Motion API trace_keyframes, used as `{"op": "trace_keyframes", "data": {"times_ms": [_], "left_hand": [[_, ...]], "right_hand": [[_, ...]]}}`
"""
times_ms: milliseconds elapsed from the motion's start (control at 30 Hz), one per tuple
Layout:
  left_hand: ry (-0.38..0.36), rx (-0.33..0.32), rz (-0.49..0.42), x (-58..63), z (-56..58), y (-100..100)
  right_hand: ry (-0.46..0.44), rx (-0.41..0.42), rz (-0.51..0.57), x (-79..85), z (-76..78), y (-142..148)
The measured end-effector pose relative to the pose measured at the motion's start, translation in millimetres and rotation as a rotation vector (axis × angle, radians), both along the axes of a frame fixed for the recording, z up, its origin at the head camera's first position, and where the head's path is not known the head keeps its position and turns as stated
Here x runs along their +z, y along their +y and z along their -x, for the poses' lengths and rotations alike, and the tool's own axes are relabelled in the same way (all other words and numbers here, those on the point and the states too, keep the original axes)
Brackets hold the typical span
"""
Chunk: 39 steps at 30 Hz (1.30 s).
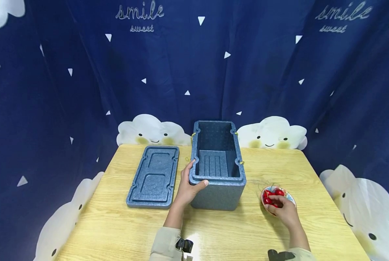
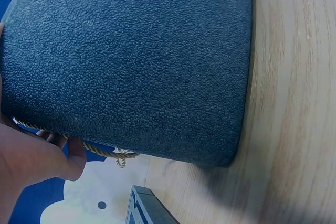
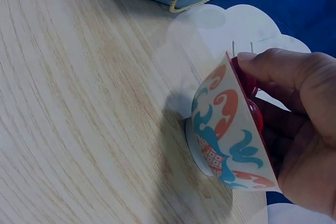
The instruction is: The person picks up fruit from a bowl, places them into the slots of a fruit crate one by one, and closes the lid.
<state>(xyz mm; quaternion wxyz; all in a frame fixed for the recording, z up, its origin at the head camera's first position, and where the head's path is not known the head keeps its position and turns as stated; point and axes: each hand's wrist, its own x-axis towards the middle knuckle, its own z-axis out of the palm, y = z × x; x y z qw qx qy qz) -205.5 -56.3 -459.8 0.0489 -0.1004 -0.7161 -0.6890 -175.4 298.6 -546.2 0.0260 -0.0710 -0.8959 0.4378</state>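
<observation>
My left hand (image 1: 188, 185) grips the near left corner of a blue foam box (image 1: 216, 195), thumb over the front rim and fingers along the left side. The box stands upright with its top uncovered; its ribbed floor shows bare. In the left wrist view the hand is beside a yellow rope (image 2: 107, 153) on the box. At the right, my right hand (image 1: 285, 211) reaches into a small patterned bowl (image 3: 223, 129) of red cherries (image 1: 279, 192). Its thumb and fingers pinch a cherry (image 3: 244, 77) at the rim; the other fingers are partly hidden behind the bowl.
The box's blue lid (image 1: 154, 177) lies flat on the wooden table (image 1: 246, 232), left of the box. A navy curtain (image 1: 168, 72) with white clouds and triangles hangs behind and along both sides of the table.
</observation>
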Motion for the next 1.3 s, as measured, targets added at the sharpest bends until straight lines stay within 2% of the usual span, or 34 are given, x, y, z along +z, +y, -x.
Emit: {"op": "trace_keyframes", "data": {"times_ms": [100, 367, 533, 733, 1000, 1133, 1167, 1300], "left_hand": [[0.006, -0.001, -0.003, -0.6, 0.3, 0.2], [0.004, -0.006, -0.009, -1.7, 0.8, -0.2], [-0.006, -0.001, -0.004, -0.9, 0.4, 0.0], [-0.002, 0.006, -0.013, 0.3, 0.2, 1.6], [-0.012, 0.016, 0.004, 3.0, -1.4, 0.9], [-0.004, 0.015, 0.025, 4.7, -2.4, 0.1], [-0.002, 0.014, 0.034, 5.2, -2.6, -0.1], [0.001, 0.009, 0.067, 8.1, -3.3, -0.7]], "right_hand": [[0.001, -0.016, -0.024, -1.2, 0.3, -1.6], [0.073, -0.041, -0.051, -4.1, 1.5, -5.2], [0.058, -0.090, -0.026, 1.7, -1.8, -7.2], [0.011, -0.154, 0.135, 17.0, -6.6, -7.5], [0.058, -0.170, 0.337, 37.8, -9.9, -6.8], [0.108, -0.140, 0.417, 42.2, -7.5, -2.8], [0.154, -0.101, 0.478, 36.5, -4.4, 1.9], [0.235, 0.004, 0.645, 29.7, 4.1, 10.5]]}}
